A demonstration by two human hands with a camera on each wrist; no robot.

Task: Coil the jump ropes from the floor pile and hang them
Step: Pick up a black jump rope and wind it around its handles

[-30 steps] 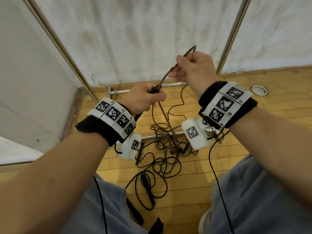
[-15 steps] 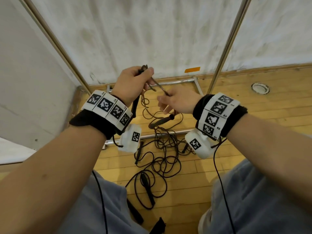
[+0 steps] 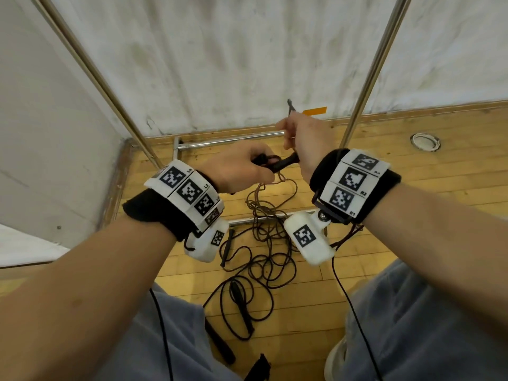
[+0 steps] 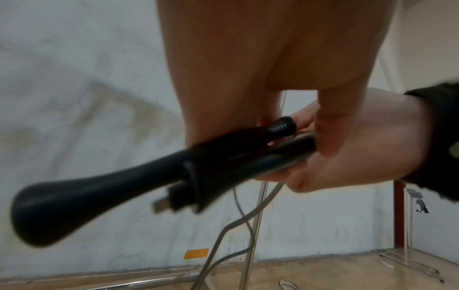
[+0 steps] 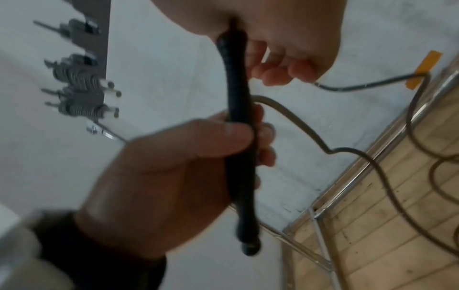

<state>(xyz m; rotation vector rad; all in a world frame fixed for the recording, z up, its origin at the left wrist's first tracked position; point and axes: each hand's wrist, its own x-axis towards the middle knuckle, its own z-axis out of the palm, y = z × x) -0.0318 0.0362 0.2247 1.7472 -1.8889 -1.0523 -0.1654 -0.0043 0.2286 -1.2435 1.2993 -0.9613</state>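
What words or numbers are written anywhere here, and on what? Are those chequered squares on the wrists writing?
"R2": right wristband, beside its middle square.
"R1": same band, beside the square nearest the arm.
"L4", "L3": left wristband, tiny, read with some doubt.
The right band's third label is too blurred to read.
The black-and-white squares are patterns, not text.
The orange tape shows no writing.

L hand (image 3: 242,169) just left of R hand (image 3: 306,138), both above floor (image 3: 412,188). Rope handle (image 3: 286,162) spans between them, gripped in L fingers, far end under R palm. Cord (image 3: 291,108) sticks up past R fingertips. Rope pile (image 3: 264,251) below fingers, on floor, across rack's near base bar (image 3: 244,221). Rack post (image 3: 376,67) right of R fingers; wall (image 3: 247,50) beyond.
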